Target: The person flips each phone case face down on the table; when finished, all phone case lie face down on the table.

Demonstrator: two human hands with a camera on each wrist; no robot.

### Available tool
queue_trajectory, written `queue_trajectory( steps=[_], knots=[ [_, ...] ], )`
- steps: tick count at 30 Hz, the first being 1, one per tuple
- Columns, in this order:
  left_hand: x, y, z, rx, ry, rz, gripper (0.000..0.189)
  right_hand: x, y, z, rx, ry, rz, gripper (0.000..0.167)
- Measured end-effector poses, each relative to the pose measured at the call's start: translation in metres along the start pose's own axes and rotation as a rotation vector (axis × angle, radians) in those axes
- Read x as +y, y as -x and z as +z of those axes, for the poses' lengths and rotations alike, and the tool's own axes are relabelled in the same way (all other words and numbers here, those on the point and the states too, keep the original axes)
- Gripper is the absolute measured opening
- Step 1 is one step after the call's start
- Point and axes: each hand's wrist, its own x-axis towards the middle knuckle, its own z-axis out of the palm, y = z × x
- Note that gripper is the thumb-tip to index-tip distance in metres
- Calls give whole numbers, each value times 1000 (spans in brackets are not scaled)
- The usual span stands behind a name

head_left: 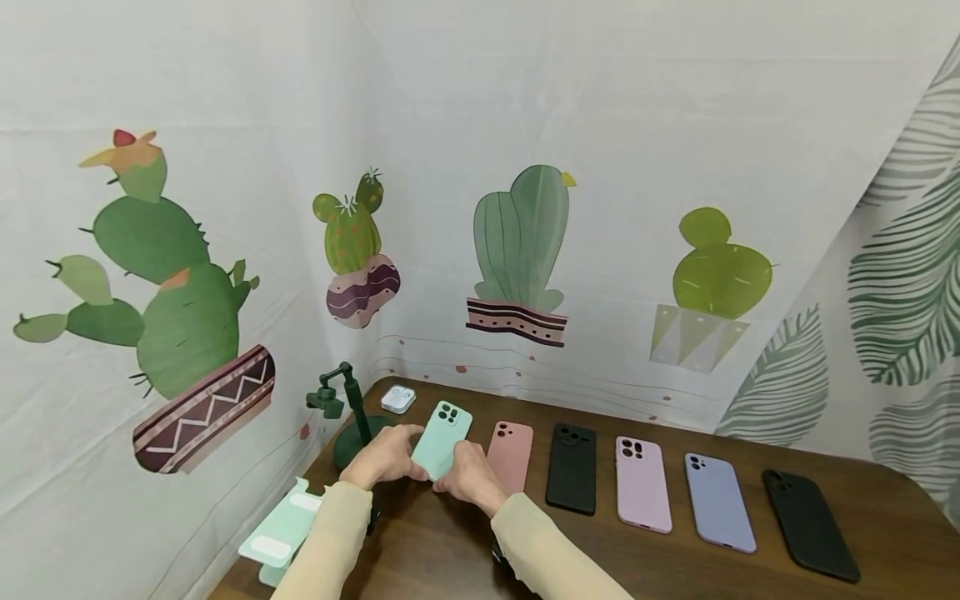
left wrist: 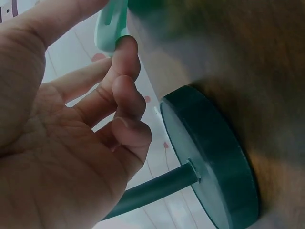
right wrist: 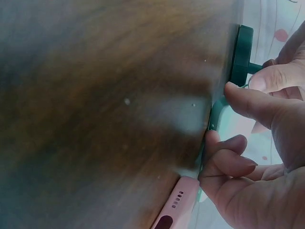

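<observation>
A mint-green phone case [head_left: 448, 429] lies tilted between both hands, its camera cutouts facing up at the far end. My left hand [head_left: 390, 456] pinches its left edge near the lower corner. On the opposite side, my right hand [head_left: 470, 473] holds the lower right edge between thumb and fingers. The left wrist view shows a corner of the mint case [left wrist: 110, 31] at the fingertips. In the right wrist view, the case [right wrist: 232, 123] is partly covered by fingers, close above the wooden table. A pink phone case [head_left: 511, 454] lies just right of my right hand.
Rightward in a row lie a black case [head_left: 572, 468], a pale pink case [head_left: 643, 485], a lavender case [head_left: 720, 502] and another black case [head_left: 812, 525]. A dark green lamp [head_left: 354, 400], a small white box [head_left: 398, 399] and a mint stand [head_left: 281, 529] are at left.
</observation>
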Motion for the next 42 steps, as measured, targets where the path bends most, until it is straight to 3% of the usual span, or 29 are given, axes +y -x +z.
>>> queue_trajectory(
  steps=[5, 7, 13, 18, 22, 30, 36, 38, 42],
  knots=[
    [27, 27, -10, 1, 1, -20, 83, 0, 0, 1, 0, 9, 11, 46],
    [19, 23, -5, 3, -12, -22, 84, -1, 0, 0, -5, 8, 19, 46],
    [-23, -11, 19, 2, -70, 15, 83, -4, 2, -2, -12, 15, 31, 44],
    [-34, -19, 26, -13, -68, 18, 77, -7, 4, -4, -22, 14, 38, 44],
    [-25, -16, 27, 0, -97, 3, 67, -9, 8, -9, -31, -24, 47, 46],
    [2, -18, 29, -20, -127, -5, 56, -17, 32, -33, 39, -160, 119, 55],
    [-1, -13, 24, -12, -110, -25, 64, -21, 31, -31, 26, -164, 112, 55],
    [1, -4, 20, 5, -105, -6, 70, -13, 23, -21, 36, -151, 77, 58],
    [28, 28, 5, 75, -90, 0, 88, -6, 19, -15, 39, -196, 20, 78]
  ],
)
